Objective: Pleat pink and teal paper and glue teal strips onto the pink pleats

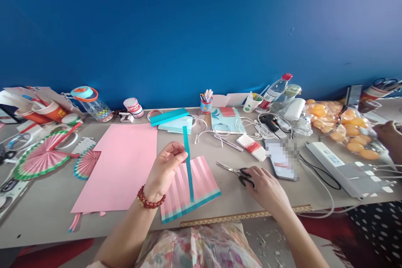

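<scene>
My left hand (171,167) pinches a narrow teal paper strip (189,167) between thumb and fingertips and holds it upright. Below and behind the strip lies a pleated pink sheet (204,176) with a light blue and teal band along its near edge. My right hand (264,184) is low over the table, its fingers closed at the black handles of a pair of scissors (234,170). The blades point left and are slightly apart. Part of the handles is hidden under the fingers. A large pink sheet (122,159) lies left of my left hand.
Pink folded fans (42,155) lie at the left. Teal paper (169,116), a pen (230,142) and white cables (251,127) lie toward the back. Right of my hand are a phone (282,159), a power strip (333,167) and bagged orange balls (351,127). Another person's hand (389,138) is at the far right.
</scene>
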`<move>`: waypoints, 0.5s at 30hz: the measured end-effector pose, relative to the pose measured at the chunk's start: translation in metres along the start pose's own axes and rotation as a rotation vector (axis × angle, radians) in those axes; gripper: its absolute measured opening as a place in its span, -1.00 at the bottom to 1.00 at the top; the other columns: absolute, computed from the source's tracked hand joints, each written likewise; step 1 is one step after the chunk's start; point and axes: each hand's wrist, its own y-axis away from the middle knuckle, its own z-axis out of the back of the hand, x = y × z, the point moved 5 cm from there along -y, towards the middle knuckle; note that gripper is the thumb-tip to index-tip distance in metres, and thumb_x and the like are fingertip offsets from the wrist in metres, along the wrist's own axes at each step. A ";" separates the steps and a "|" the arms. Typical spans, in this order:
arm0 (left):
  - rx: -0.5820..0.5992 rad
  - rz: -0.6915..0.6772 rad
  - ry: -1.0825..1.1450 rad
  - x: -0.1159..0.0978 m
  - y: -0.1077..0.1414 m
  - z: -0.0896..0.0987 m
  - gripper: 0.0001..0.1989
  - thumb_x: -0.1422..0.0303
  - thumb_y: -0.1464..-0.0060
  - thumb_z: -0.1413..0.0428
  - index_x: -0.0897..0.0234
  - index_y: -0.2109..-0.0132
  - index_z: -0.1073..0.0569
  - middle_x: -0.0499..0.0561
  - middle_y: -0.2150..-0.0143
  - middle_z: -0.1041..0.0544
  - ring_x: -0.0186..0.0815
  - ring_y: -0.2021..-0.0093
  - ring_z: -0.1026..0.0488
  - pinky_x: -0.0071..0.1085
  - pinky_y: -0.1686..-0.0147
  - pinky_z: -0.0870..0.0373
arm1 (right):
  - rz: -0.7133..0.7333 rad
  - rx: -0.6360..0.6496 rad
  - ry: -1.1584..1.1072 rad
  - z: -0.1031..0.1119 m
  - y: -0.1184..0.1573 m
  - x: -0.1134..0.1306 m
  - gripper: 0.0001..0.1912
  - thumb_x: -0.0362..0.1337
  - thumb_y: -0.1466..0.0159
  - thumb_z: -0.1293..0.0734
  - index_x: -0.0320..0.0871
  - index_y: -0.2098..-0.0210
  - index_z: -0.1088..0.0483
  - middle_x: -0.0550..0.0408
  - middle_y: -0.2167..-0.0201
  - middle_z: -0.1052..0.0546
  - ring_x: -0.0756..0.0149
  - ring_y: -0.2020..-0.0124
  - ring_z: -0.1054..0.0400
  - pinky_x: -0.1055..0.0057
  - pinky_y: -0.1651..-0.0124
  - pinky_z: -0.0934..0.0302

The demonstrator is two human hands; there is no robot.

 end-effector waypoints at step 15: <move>-0.010 -0.117 -0.041 -0.006 0.002 -0.001 -0.79 0.34 -0.02 -0.29 0.20 0.17 -0.51 -0.03 0.25 -0.47 -0.39 0.27 -0.39 -0.46 0.25 -0.40 | -0.072 0.209 0.046 0.004 -0.007 -0.006 -0.72 -0.46 -0.06 -0.26 -0.07 0.24 -0.39 0.09 0.23 -0.53 0.21 0.21 -0.45 0.40 0.33 -0.12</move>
